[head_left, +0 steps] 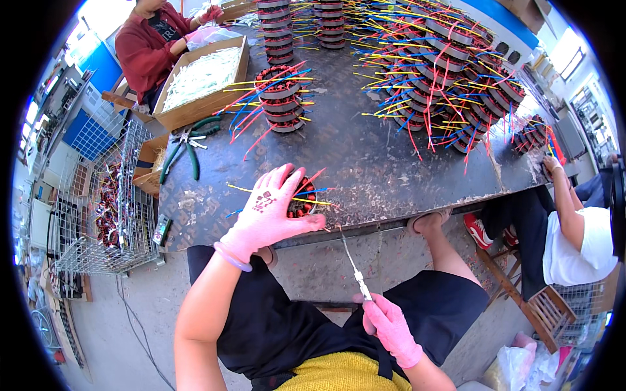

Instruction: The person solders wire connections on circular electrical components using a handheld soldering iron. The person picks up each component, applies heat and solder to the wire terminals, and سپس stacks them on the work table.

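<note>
My left hand (274,207), in a pink glove with a pale purple band at the wrist, lies over a motor stator (304,201) at the table's front edge. Its fingers curve round the far side and the thumb reaches right, hiding much of the ring. Red, yellow and blue leads stick out of the stator's red windings. Above my lap, my right hand (391,326), also gloved in pink, is closed round a slim tool (359,281) with a white body and a thin shaft. Its shaft points up toward the stator; whether the tip touches a wire I cannot tell.
Beyond my left hand stands a stack of stators (280,104); many more stacks (443,78) fill the right. Green-handled pliers (189,146) lie by a carton (202,81) of white strips. A wire basket (104,208) stands left. Co-workers sit far left and at right.
</note>
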A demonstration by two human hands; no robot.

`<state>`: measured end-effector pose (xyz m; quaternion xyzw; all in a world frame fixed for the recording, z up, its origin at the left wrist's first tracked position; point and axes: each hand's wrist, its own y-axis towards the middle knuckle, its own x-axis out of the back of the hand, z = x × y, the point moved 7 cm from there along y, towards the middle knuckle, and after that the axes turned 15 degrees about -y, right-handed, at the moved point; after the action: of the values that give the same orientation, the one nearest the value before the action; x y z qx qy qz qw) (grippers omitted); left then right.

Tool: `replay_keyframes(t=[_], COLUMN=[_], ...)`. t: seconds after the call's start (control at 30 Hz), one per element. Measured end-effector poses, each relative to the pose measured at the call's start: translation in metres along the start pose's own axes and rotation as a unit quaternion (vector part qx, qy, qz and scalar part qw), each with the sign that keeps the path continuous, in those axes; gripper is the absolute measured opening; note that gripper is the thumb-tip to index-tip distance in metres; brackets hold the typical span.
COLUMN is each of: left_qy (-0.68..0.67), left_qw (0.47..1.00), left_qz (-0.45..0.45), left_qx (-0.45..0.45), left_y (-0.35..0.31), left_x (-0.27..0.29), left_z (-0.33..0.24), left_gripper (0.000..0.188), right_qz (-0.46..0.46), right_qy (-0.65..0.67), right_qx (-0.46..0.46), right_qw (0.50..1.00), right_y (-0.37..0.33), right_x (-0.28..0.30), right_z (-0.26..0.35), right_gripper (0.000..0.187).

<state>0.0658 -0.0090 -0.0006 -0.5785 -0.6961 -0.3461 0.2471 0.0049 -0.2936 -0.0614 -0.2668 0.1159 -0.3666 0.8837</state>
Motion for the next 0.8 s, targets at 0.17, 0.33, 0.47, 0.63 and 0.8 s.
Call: replay_keyframes(t=[0.17,0.33,0.47,0.63,0.8], left_qy=[0.054,0.056,-0.007,0.012,-0.011], left_qw=[0.998,0.998,0.999,0.999,0.998], left_qz=[-0.022,-0.012,0.028,0.044,0.05], left_qx=[0.007,0.012,0.022,0.006,0.023], left_y=[0.001,0.003,0.0,-0.002,0.002], left_x=[-0.009,-0.01,0.006,0.01,0.01], left_z=[-0.007,-0.006,0.002,0.009,0.008], left_gripper=[0.098,0.099,0.102,0.101,0.099], right_qz=[0.003,0.013,0.026,0.03,0.027], right_qy=[0.013,0.041,0.045,0.011,-0.023], right_qx=[-0.007,-0.009,-0.015,-0.021,0.001], right_qw=[1.0,0.999,0.999,0.999,0.999], right_y=[0.0,0.001,0.002,0.004,0.005], right_x=[-0.001,-0.001,-0.005,-0.01,-0.006], right_z=[0.002,-0.008,-0.011,-0.002,-0.005], right_gripper=[0.033,0.034,0.033,0.034,0.034])
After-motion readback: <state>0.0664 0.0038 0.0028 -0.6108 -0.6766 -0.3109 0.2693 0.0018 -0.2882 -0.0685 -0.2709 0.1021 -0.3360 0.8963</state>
